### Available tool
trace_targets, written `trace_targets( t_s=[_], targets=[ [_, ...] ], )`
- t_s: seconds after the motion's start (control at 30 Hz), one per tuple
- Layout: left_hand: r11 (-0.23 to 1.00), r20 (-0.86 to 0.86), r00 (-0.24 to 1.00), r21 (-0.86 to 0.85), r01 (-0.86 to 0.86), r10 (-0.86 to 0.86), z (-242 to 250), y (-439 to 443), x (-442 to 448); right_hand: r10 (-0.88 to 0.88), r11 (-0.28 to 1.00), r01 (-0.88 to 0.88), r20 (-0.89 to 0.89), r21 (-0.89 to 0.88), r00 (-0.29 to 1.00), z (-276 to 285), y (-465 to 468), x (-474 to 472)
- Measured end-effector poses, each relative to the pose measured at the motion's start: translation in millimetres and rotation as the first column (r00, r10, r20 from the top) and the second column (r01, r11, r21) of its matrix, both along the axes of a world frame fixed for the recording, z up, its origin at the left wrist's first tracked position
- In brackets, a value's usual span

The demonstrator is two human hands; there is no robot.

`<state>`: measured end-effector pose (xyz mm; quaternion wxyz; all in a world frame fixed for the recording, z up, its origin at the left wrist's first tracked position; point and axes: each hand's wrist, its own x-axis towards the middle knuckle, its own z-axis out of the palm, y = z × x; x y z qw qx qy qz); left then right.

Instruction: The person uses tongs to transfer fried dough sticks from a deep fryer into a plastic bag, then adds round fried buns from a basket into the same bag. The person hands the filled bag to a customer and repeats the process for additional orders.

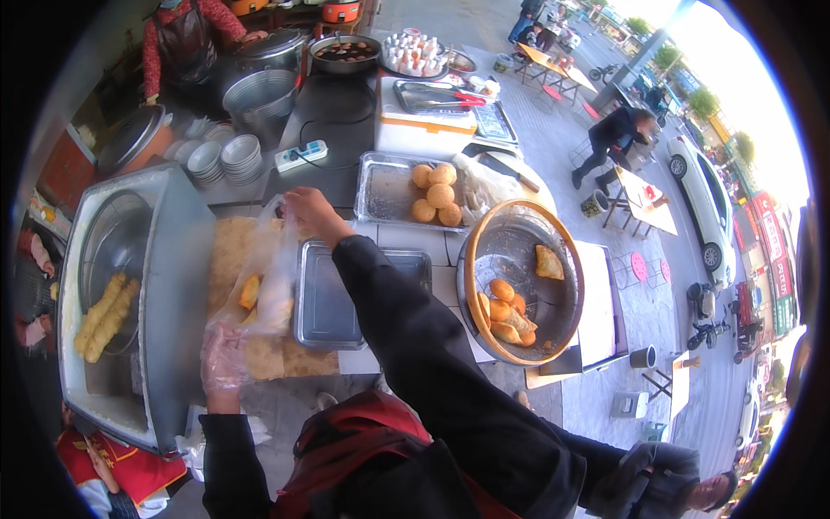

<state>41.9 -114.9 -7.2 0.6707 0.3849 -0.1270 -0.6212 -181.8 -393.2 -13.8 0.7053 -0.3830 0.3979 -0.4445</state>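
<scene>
My right hand, bare, pinches the top of a clear plastic bag. In a thin clear plastic glove, my left hand grips the bag's lower side. Golden fried pastry shows through the film; how many pieces the bag holds, I cannot tell. Under the bag lies a brown wooden board. To its right is a metal tray, partly covered by my right sleeve. Farther right, a round basket with a wooden rim holds fried pastries. Behind, round fried balls sit on another metal tray.
At left stands a deep box with long twisted dough sticks. Bowls, a power strip and a metal pot are beyond. A knife lies near the basket. Co-workers and other people stand around the stall.
</scene>
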Motion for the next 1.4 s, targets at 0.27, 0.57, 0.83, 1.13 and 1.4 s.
trace_targets(
  t_s=[0.27, 0.57, 0.83, 1.13, 1.4],
  targets=[
    [0.997, 0.073, 0.997, -0.065, 0.043, -0.038, 8, 7, -13, -0.467, 0.884, 0.033, -0.878, -0.467, 0.106, -119, 176, -167],
    [0.991, 0.014, 0.995, -0.096, 0.095, -0.094, -23, 11, -1, -0.096, 0.993, 0.056, -0.980, -0.107, -0.177, -178, 279, -192],
    [0.991, -0.013, 1.000, -0.130, 0.025, -0.026, -30, 20, -18, -0.204, 0.919, 0.373, -0.962, -0.125, 0.180, -196, 266, -210],
    [0.995, 0.048, 0.997, -0.089, -0.053, 0.057, -3, 20, -46, -0.396, 0.910, 0.413, -0.323, -0.015, 0.860, -103, 265, -216],
    [0.986, 0.001, 0.998, -0.151, 0.069, -0.070, -14, 16, -37, -0.222, 0.974, 0.209, -0.185, -0.090, 0.957, -7, 280, -189]
  ],
)
